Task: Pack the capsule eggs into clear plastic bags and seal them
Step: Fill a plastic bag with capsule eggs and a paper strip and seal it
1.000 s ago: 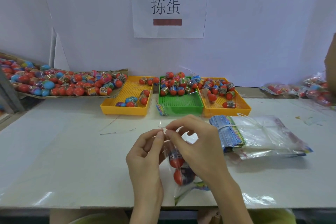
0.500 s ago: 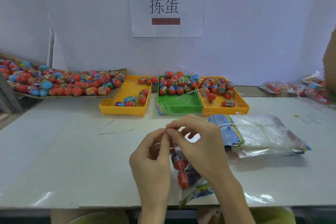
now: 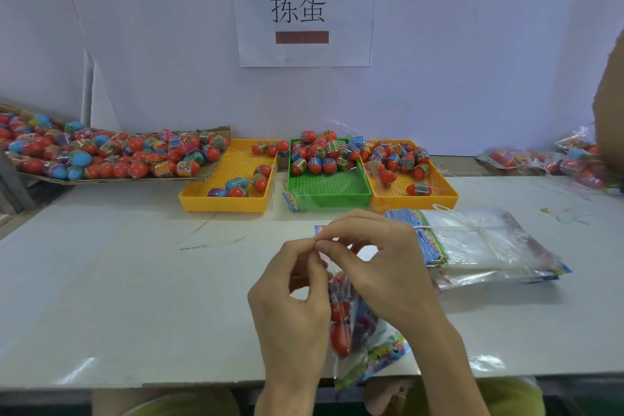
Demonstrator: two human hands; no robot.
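A clear plastic bag point(image 3: 358, 341) with red capsule eggs inside hangs between my hands over the table's front edge. My left hand point(image 3: 293, 300) and my right hand point(image 3: 378, 263) both pinch the bag's top edge, fingertips touching at the middle. Loose capsule eggs point(image 3: 320, 152) lie in a green tray point(image 3: 331, 191), with more in the yellow tray point(image 3: 223, 199) on its left and the yellow tray point(image 3: 439, 194) on its right. A bundle of empty clear bags point(image 3: 479, 243) lies to the right of my hands.
A cardboard tray point(image 3: 135, 179) heaped with capsule eggs sits at the back left. Filled bags point(image 3: 553, 159) lie at the far right edge. A paper sign point(image 3: 304, 7) hangs on the white wall. A loose bag strip point(image 3: 292, 201) lies in front of the green tray.
My hands have drawn closer together along the bag's top edge until the fingertips meet. The bag with its eggs has shifted slightly right and lower.
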